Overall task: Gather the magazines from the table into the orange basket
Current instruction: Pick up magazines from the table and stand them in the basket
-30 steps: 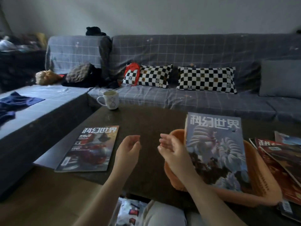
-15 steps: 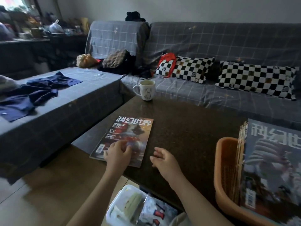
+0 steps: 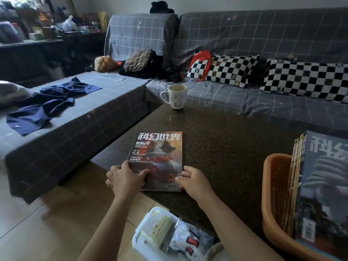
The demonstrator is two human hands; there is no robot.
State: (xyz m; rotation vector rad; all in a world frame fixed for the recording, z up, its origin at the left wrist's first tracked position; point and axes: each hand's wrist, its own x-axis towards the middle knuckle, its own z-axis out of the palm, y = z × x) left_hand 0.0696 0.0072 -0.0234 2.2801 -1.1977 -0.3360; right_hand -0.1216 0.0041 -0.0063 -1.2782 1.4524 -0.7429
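Note:
A magazine (image 3: pixel 160 153) with a red and orange cover lies flat near the left front corner of the dark stone table (image 3: pixel 226 140). My left hand (image 3: pixel 124 178) rests on its near left corner, fingers curled over the edge. My right hand (image 3: pixel 194 179) touches its near right corner, fingers spread on the table. The orange basket (image 3: pixel 276 200) stands at the right edge of the view with several magazines (image 3: pixel 323 185) stacked in it, a blue-grey cover on top.
A white mug (image 3: pixel 177 97) stands at the table's far edge. A grey sofa (image 3: pixel 244 44) with checkered cushions wraps behind and to the left. A clear plastic box (image 3: pixel 156 232) of packets sits on the floor below the table's near edge.
The view has swung left from the basket. Both hands moved from mid-air to the magazine on the left; the left now holds its near left corner and the right touches its near right corner.

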